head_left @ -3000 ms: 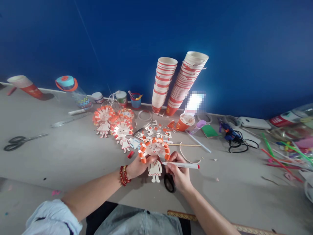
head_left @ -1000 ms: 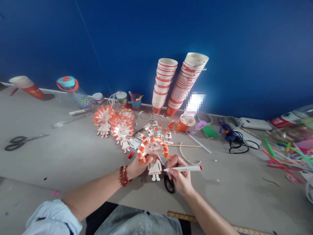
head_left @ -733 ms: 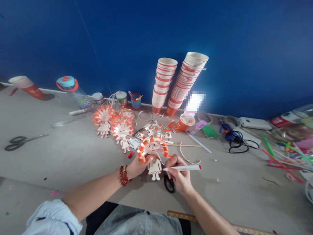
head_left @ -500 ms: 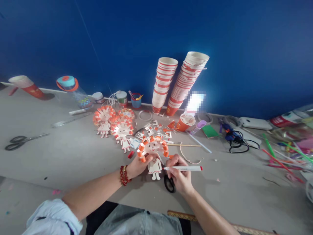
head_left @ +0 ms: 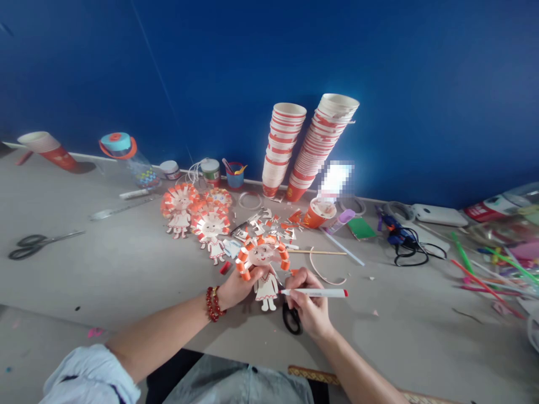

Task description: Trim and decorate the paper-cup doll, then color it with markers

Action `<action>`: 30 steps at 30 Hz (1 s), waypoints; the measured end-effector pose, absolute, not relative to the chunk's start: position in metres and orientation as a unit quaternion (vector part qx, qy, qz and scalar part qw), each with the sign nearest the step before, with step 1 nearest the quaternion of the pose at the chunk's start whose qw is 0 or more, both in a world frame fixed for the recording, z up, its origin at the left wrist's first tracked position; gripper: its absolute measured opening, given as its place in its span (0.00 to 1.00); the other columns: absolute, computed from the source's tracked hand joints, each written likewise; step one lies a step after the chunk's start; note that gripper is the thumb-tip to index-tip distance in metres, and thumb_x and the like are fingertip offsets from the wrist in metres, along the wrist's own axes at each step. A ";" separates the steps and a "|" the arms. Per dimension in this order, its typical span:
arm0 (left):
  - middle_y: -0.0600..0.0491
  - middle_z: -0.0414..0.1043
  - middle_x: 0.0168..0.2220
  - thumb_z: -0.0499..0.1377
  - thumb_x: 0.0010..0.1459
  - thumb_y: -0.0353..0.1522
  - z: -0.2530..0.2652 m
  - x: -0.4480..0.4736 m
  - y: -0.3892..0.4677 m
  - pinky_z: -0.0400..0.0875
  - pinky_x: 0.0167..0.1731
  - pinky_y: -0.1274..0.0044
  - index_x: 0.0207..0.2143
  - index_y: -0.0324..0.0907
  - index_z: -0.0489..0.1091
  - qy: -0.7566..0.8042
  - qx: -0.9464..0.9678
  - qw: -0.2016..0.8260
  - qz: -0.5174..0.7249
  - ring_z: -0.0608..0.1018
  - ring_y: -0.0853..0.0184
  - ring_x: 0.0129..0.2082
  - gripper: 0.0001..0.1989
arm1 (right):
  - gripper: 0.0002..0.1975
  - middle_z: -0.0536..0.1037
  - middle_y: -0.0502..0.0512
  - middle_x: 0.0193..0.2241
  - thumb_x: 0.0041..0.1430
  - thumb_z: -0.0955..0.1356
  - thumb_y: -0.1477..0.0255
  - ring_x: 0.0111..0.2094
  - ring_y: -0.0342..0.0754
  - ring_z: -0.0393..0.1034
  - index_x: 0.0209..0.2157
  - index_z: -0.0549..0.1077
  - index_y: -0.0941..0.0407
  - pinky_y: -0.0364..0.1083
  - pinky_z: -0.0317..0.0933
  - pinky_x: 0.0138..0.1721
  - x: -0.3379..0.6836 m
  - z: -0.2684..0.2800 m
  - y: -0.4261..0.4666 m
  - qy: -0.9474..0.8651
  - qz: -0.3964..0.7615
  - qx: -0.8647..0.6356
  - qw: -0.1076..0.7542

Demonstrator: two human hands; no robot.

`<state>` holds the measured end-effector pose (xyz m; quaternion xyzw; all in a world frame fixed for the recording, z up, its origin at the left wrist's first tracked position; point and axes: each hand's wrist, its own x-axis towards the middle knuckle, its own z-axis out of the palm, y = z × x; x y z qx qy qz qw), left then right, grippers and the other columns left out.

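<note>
A paper doll [head_left: 266, 286] with curled orange-and-white hair, a drawn face and a white dress trimmed in red is pinched at its left side by my left hand [head_left: 240, 287]. Between the fingers of my right hand [head_left: 309, 303] lies a white marker [head_left: 324, 293] with a red end, its tip close to the dress's right edge; whether it touches I cannot tell. Black-handled scissors [head_left: 292, 320] lie partly hidden beside and under my right hand. Just beyond my left hand is a red cap [head_left: 225, 267].
Finished-looking dolls [head_left: 211, 230] and paper scraps [head_left: 269, 221] lie behind the held doll. Tall stacks of paper cups [head_left: 284, 146] stand by the blue wall. Another pair of scissors [head_left: 37, 242] is at left; straws [head_left: 497, 275] and a glue gun [head_left: 396, 230] are at right.
Hardly anything differs. The view has shifted slightly, and both hands keep their hold on the doll and the marker.
</note>
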<state>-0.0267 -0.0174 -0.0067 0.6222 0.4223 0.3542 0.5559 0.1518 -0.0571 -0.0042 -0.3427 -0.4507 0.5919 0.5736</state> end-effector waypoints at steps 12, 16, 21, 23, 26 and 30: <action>0.47 0.75 0.36 0.51 0.61 0.41 0.002 -0.022 -0.018 0.72 0.42 0.68 0.39 0.40 0.69 0.408 0.637 0.520 0.397 0.76 0.62 0.38 0.14 | 0.03 0.70 0.48 0.22 0.55 0.68 0.73 0.20 0.41 0.60 0.29 0.69 0.55 0.40 0.54 0.21 0.155 0.008 -0.061 -0.586 0.422 -0.437 0.537; 0.47 0.74 0.36 0.52 0.61 0.40 -0.003 -0.022 -0.017 0.72 0.42 0.69 0.40 0.40 0.68 0.413 0.647 0.505 0.395 0.75 0.62 0.37 0.14 | 0.03 0.71 0.48 0.22 0.56 0.67 0.75 0.19 0.41 0.61 0.29 0.69 0.55 0.40 0.55 0.21 0.154 0.012 -0.061 -0.640 0.365 -0.446 0.508; 0.50 0.75 0.33 0.51 0.62 0.38 -0.005 -0.023 -0.015 0.72 0.35 0.75 0.39 0.40 0.70 0.397 0.675 0.514 0.350 0.75 0.65 0.32 0.13 | 0.04 0.69 0.46 0.20 0.57 0.65 0.76 0.17 0.39 0.58 0.29 0.68 0.54 0.39 0.53 0.19 0.152 0.013 -0.061 -0.665 0.335 -0.455 0.488; 0.49 0.75 0.33 0.51 0.62 0.37 -0.006 -0.024 -0.014 0.72 0.36 0.75 0.40 0.40 0.71 0.386 0.681 0.513 0.351 0.75 0.64 0.34 0.13 | 0.04 0.68 0.46 0.20 0.57 0.65 0.76 0.17 0.39 0.57 0.29 0.67 0.54 0.39 0.52 0.18 0.152 0.013 -0.061 -0.673 0.323 -0.460 0.481; 0.48 0.75 0.33 0.51 0.62 0.37 -0.009 -0.023 -0.014 0.72 0.37 0.74 0.40 0.39 0.71 0.390 0.687 0.501 0.354 0.75 0.63 0.34 0.14 | 0.04 0.68 0.46 0.20 0.56 0.65 0.76 0.17 0.39 0.58 0.29 0.67 0.54 0.39 0.53 0.18 0.152 0.013 -0.062 -0.682 0.312 -0.463 0.472; 0.48 0.75 0.33 0.49 0.63 0.37 -0.011 -0.023 -0.014 0.73 0.37 0.73 0.41 0.38 0.72 0.385 0.704 0.482 0.353 0.75 0.64 0.33 0.15 | 0.03 0.68 0.45 0.19 0.55 0.66 0.76 0.17 0.40 0.58 0.29 0.67 0.54 0.40 0.53 0.19 0.152 0.014 -0.064 -0.688 0.304 -0.468 0.464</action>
